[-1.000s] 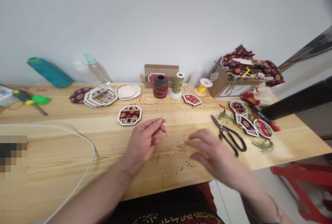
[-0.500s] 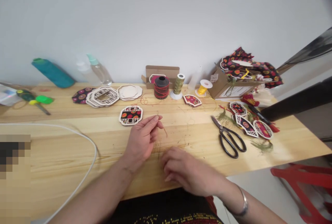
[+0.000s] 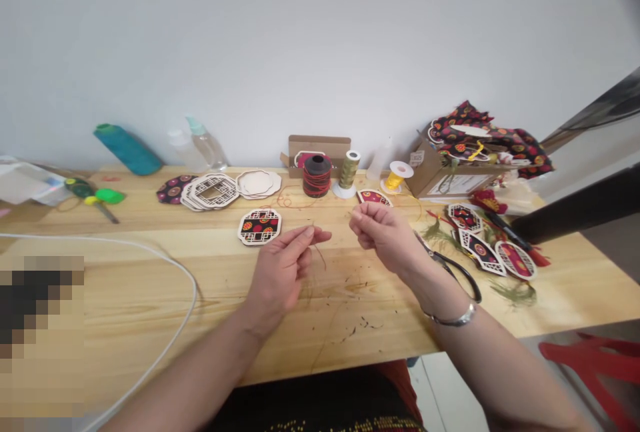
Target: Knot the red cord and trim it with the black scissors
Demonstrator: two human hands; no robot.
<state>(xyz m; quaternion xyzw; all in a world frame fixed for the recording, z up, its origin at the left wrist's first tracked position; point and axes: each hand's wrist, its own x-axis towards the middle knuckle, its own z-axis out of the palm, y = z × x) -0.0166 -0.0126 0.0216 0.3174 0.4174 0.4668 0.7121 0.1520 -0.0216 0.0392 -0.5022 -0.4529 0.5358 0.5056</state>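
Observation:
My left hand (image 3: 280, 269) is closed in a pinch, raised over the middle of the wooden table. A thin red thread (image 3: 323, 259) hangs from its fingertips. To the right, my right hand (image 3: 383, 235) is also pinched, with thumb and forefinger together; whatever it may hold is too small to make out. Close behind my left hand lies an eight-sided wooden ornament (image 3: 259, 226) with a dark patterned fabric middle. Black-handled scissors (image 3: 467, 279) lie partly hidden by my right forearm. Behind my right hand is a fan-shaped ornament (image 3: 374, 198), partly covered.
Along the wall stand a red cord spool (image 3: 317, 182), an olive thread spool (image 3: 349, 172) and a yellow spool (image 3: 394, 182). Stacked wooden frames (image 3: 213, 193) lie left of them. A cardboard box (image 3: 435, 175) and tasselled ornaments (image 3: 483, 252) are right. A white cable (image 3: 150, 250) curves leftward.
My right hand has risen from near the table's front edge, moving up and away to the right of my left hand. My left hand keeps hold of the red thread. The view has shifted slightly.

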